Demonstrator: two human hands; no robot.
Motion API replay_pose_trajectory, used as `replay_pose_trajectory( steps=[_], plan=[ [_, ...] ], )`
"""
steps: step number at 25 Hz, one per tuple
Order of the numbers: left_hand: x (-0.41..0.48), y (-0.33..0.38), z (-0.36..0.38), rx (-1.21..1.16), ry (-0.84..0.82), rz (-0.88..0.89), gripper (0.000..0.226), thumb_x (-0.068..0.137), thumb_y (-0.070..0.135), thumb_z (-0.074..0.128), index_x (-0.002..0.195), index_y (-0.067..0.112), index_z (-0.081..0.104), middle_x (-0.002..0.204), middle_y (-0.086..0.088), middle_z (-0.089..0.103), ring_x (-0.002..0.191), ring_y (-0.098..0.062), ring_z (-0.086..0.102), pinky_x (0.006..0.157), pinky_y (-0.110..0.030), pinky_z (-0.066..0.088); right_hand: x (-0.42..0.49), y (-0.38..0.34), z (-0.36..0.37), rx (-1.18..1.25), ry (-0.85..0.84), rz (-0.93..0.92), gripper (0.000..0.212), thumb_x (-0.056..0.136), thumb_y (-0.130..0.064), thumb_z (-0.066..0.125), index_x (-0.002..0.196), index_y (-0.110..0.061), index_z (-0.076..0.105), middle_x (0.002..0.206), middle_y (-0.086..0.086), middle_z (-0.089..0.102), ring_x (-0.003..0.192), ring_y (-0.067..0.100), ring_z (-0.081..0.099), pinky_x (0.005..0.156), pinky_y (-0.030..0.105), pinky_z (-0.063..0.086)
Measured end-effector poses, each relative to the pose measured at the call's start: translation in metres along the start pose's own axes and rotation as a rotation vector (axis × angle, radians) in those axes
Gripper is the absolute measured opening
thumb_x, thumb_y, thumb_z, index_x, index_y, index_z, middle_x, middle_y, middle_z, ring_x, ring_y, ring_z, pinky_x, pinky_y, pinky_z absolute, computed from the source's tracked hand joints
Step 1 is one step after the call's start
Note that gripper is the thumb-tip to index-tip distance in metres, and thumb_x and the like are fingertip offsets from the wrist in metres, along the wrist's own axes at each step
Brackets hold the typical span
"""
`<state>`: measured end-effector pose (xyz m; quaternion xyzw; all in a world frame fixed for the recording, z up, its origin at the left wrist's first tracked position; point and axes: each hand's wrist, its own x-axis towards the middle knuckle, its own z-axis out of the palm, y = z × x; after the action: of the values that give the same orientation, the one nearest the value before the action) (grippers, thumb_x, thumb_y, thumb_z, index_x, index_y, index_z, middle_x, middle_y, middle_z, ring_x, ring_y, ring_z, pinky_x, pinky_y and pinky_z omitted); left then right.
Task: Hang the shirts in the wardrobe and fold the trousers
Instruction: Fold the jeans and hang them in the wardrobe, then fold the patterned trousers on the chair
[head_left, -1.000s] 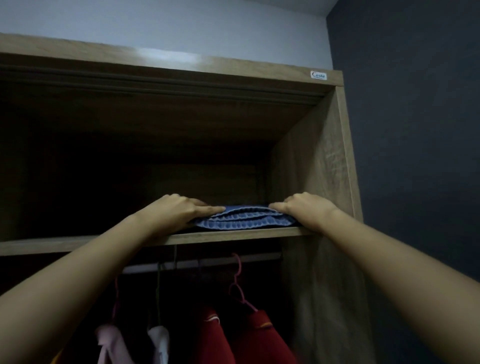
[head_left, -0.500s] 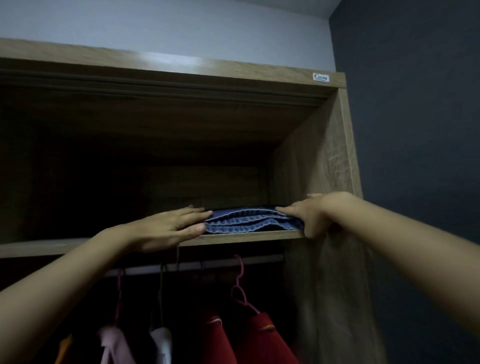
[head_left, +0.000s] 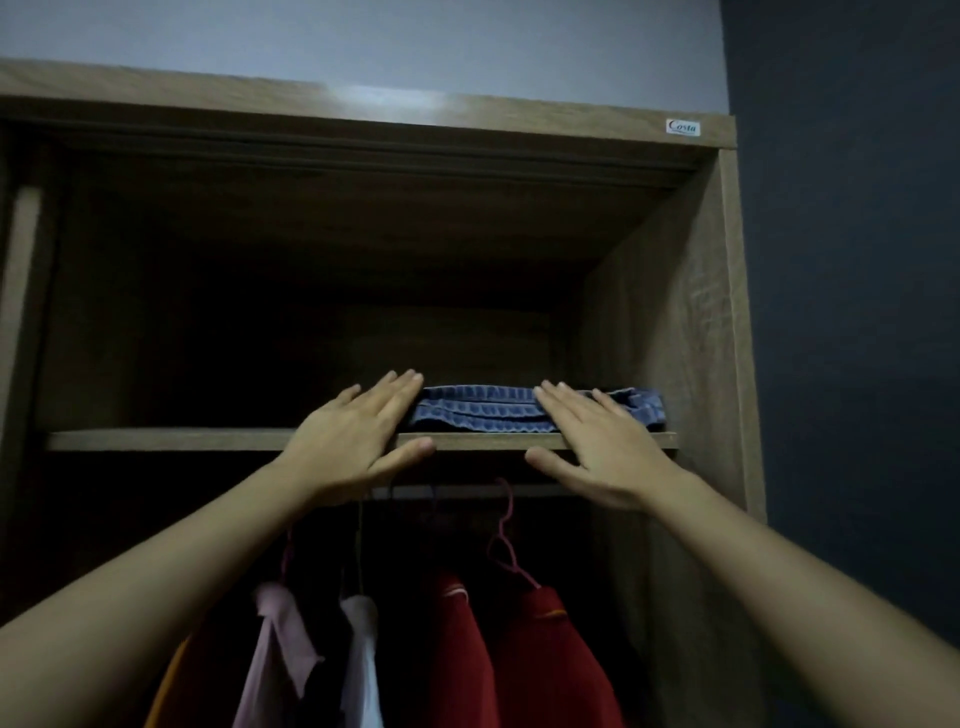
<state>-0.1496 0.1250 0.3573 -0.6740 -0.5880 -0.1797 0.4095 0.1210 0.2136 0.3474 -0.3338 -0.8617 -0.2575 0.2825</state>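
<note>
Head view is showing the folded trousers (head_left: 519, 413) lying on the shelf (head_left: 182, 440), toward its right end and just behind its front edge, the first observer is saying. How are they going to handle?

Softly, the second is answering. They are looking like light, limp ribbed cloth stacked in several layers. Nothing stiff is keeping the fold together, so it is likely going to slump or slide apart if one end is being pulled alone. The person is better off taking hold at both ends of the stack at once, or pressing flat against its front, rather than pinching a single layer.

And the hands?

Both are lying released, fingers straight and spread. The left hand (head_left: 358, 441) is crossing the shelf's front edge, its fingertips appearing to touch the left end of the trousers. The right hand (head_left: 597, 447) is covering the front of the stack nearer its right end, thumb hanging below the shelf. Neither is grasping anything.

What is differing from a second ago?

Then both hands were curling over the ends of the stack, and half a second ago they were already flattening out beside it. Now the right hand is sitting further in along the front. The trousers are staying on the shelf, and the shirts (head_left: 540, 660) are hanging from the rail (head_left: 457, 491) below the shelf, as before.
</note>
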Motion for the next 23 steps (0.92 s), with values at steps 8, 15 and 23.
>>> replay_pose_trajectory(
  steps=[8,15,23],
  plan=[
    [-0.035,0.027,0.005,0.051,0.047,-0.137,0.092,0.081,0.072,-0.004,0.150,0.013,0.009,0.158,-0.006,0.010,0.145,-0.015,0.003,0.116,-0.038,0.008,0.003,-0.001,0.017,-0.010,0.160,0.086,0.090,0.076,-0.065,-0.001,0.149,-0.016,0.021,0.157,0.000,0.019,0.146,0.013,0.014,0.117,0.034,0.007],
    [-0.150,0.060,0.020,0.050,0.003,-0.181,0.089,0.085,0.069,0.002,0.149,0.008,0.015,0.157,-0.009,0.012,0.145,-0.017,0.003,0.116,-0.039,0.008,-0.074,-0.101,0.071,0.229,0.285,0.042,0.078,0.089,-0.056,0.025,0.149,-0.008,0.013,0.159,0.009,0.009,0.147,0.019,0.005,0.117,0.036,-0.001],
    [-0.356,0.062,0.053,0.040,-0.337,-0.426,0.091,0.087,0.068,-0.002,0.145,0.005,0.029,0.152,-0.012,0.028,0.140,-0.021,0.013,0.112,-0.044,0.021,-0.163,-0.260,0.173,0.572,0.046,-0.204,0.078,0.088,-0.057,0.026,0.149,-0.010,0.015,0.158,0.007,0.013,0.146,0.017,0.008,0.115,0.033,0.000]
  ],
)
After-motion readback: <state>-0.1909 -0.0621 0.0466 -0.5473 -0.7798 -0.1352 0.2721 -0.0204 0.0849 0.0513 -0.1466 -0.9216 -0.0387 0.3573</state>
